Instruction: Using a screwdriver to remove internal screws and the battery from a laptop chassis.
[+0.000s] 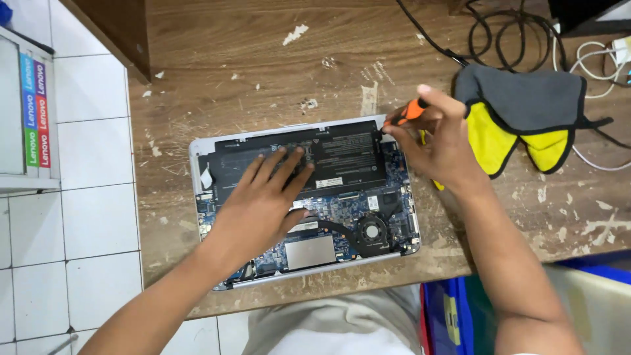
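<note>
Right hand pinches an orange-handled screwdriver, grip closed tight round the handle, tip down at the far right corner of the opened laptop on the wooden table. Left hand lies flat, fingers spread, pressing on the black battery. A grey-and-yellow cloth sits just right.

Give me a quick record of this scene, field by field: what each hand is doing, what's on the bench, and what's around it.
left hand: left hand lies flat, fingers spread, on the black battery of the opened laptop
right hand: right hand grips an orange-handled screwdriver, tip at the laptop's far right corner
laptop state: bottom cover off, circuit board and fan exposed
surface: worn wooden bench
nearby: grey and yellow cloth, black cables, white tiled floor
</note>
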